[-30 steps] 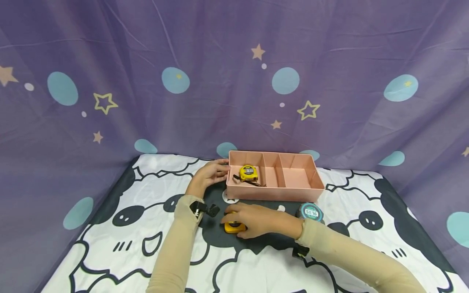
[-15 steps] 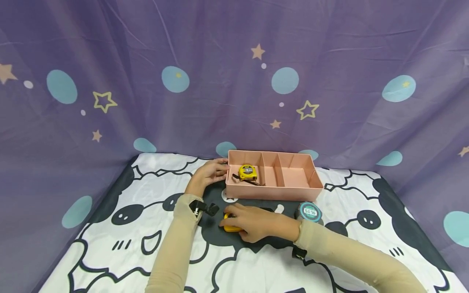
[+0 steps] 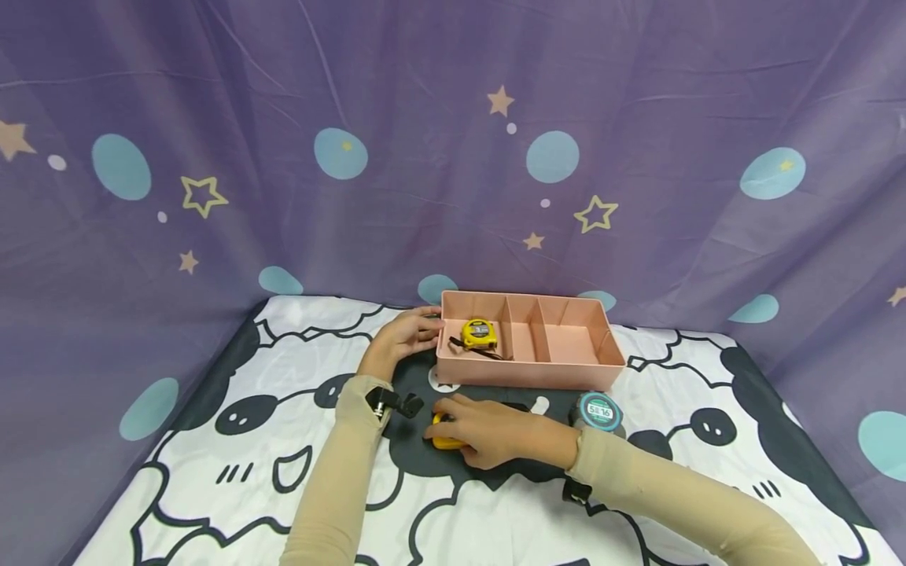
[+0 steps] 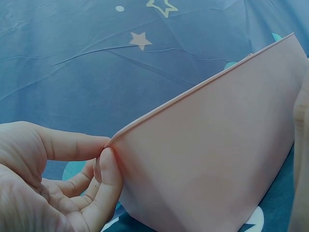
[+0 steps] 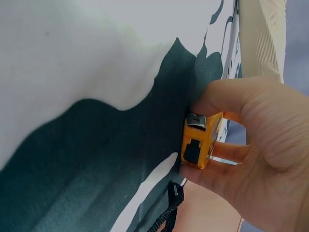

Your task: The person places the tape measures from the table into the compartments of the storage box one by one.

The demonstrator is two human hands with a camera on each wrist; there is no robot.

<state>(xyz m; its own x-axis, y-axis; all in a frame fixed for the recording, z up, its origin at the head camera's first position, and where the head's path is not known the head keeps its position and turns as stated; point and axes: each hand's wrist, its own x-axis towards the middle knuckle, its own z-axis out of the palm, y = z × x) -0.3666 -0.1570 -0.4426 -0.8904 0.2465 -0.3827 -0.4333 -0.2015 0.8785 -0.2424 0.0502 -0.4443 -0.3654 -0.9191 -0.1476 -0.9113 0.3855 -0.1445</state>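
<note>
My right hand [image 3: 488, 431] grips a yellow tape measure [image 3: 446, 442] low on the dark part of the patterned cloth. In the right wrist view, thumb and fingers clasp the sides of that tape measure [image 5: 193, 150], its metal hook toward the thumb; a black cord [image 5: 173, 203] lies close by. At the left end of a pink divided box [image 3: 531, 375], my left hand [image 3: 402, 342] pinches the corner of the rim. The left wrist view shows finger and thumb meeting at that corner of the box [image 4: 203, 145]. Another yellow tape measure [image 3: 479, 333] lies in the box's left compartment.
A round teal-and-grey tape measure [image 3: 598, 411] lies in front of the box's right end, beside the right wrist. The black-and-white cloth [image 3: 283, 424] spreads under everything. Behind the box hangs a purple curtain [image 3: 439, 212] with stars and dots.
The right hand has turned slightly over the yellow tape measure and covers more of it than a second ago. Left hand and box hold their places.
</note>
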